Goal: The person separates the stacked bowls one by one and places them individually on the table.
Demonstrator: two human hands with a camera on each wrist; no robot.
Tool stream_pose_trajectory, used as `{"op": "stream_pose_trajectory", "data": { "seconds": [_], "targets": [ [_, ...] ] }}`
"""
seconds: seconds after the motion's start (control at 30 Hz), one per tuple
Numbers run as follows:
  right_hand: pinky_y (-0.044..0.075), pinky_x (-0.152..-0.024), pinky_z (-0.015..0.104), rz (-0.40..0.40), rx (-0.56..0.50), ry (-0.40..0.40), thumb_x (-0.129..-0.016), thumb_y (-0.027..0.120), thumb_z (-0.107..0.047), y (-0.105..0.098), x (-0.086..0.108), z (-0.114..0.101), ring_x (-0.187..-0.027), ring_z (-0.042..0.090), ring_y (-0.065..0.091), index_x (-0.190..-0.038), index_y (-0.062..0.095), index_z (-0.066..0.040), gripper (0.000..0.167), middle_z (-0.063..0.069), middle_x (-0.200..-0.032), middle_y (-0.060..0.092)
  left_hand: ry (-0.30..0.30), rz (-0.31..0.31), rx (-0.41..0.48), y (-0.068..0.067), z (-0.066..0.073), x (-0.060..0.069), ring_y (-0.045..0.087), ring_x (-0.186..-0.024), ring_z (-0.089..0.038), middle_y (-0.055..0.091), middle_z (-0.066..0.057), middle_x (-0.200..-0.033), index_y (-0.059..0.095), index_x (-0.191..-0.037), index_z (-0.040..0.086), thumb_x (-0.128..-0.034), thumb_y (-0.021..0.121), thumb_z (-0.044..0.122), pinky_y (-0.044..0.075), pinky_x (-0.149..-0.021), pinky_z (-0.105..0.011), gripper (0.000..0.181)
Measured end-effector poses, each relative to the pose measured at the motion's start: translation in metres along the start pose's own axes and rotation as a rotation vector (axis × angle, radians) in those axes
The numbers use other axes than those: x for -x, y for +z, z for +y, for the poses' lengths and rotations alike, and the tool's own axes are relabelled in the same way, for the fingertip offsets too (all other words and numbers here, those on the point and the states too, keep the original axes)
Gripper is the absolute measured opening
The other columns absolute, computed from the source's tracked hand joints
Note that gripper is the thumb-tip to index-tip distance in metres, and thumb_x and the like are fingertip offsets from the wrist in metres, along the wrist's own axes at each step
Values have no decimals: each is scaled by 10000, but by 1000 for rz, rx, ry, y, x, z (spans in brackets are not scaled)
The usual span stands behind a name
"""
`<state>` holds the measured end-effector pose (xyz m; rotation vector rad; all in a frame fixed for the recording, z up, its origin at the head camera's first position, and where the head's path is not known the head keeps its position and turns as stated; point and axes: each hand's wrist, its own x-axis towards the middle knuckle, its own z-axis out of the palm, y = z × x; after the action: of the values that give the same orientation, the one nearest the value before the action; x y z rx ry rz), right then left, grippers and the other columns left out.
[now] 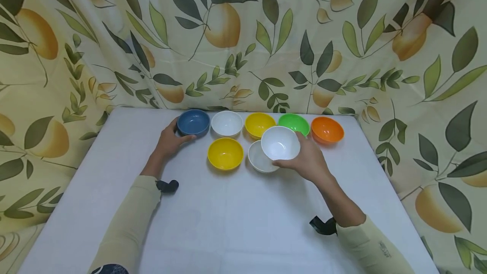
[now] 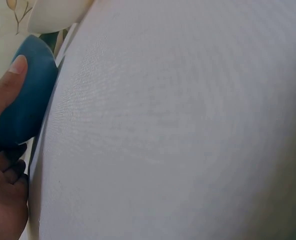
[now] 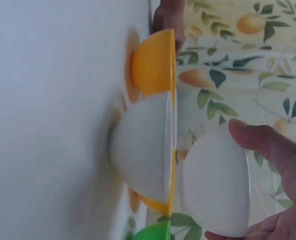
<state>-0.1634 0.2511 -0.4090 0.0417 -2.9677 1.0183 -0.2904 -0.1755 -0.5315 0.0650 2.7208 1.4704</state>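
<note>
My right hand [image 1: 311, 158] grips a white bowl [image 1: 280, 143] by its side, thumb near the rim. That bowl is raised above a second white bowl [image 1: 257, 158] in the front row and partly covers it. In the right wrist view, the held white bowl [image 3: 215, 185] is apart from the white bowl [image 3: 143, 145] standing on the table. At the back left, my left hand [image 1: 166, 142] holds a blue bowl [image 1: 193, 122] between thumb and fingers. The left wrist view shows the thumb on the blue bowl's [image 2: 30, 95] outer wall.
A white bowl [image 1: 227, 124], a yellow bowl [image 1: 260, 125], a green bowl [image 1: 294, 122] and an orange bowl [image 1: 327, 130] continue the back row. Another yellow bowl [image 1: 225, 154] stands in front. White cloth covers the table [image 1: 228, 223]; a patterned curtain [image 1: 266, 67] hangs behind.
</note>
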Motion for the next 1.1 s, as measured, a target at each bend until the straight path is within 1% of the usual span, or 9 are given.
{"op": "stream_pose_trajectory", "data": {
  "seconds": [0.2,0.33,0.47,0.8,1.1],
  "targets": [
    [523,-1000,661,23,-1,51,-694,1001,-354,-8,4,17,-1251,468,538,-1485,475,27,1024,257,-1392,581,-1,1,-4,0,-1,0,227,-1571,-374,255,-196,-1705,208,-1675,49,-869,885,400,213,-1274,-536,1110],
    [521,-1005,655,57,-9,69,-697,1002,-312,-11,6,28,-1248,461,547,-1478,484,15,993,250,-1386,594,0,1,2,1,-2,-2,228,-1570,-379,253,-201,-1705,207,-1674,47,-865,885,415,214,-1273,-540,1118],
    [530,-989,663,76,-1,109,-718,989,-316,-13,8,38,-1243,475,546,-1481,476,24,980,268,-1393,585,2,-2,13,2,-4,-2,230,-1569,-375,258,-196,-1704,215,-1673,48,-859,889,419,213,-1274,-539,1120],
    [519,-1011,660,50,-5,203,-747,968,-299,-7,10,61,-1264,495,521,-1531,423,36,1012,303,-1440,540,7,5,12,2,-6,-3,246,-1566,-366,273,-189,-1701,234,-1670,53,-851,894,434,229,-1270,-537,1119],
    [513,-1029,647,2,15,272,-752,957,-366,-1,8,74,-1291,504,503,-1549,385,57,1068,328,-1466,512,2,4,2,1,-5,-3,233,-1572,-360,259,-188,-1706,217,-1672,47,-861,889,414,228,-1272,-524,1115]
  ]
}}
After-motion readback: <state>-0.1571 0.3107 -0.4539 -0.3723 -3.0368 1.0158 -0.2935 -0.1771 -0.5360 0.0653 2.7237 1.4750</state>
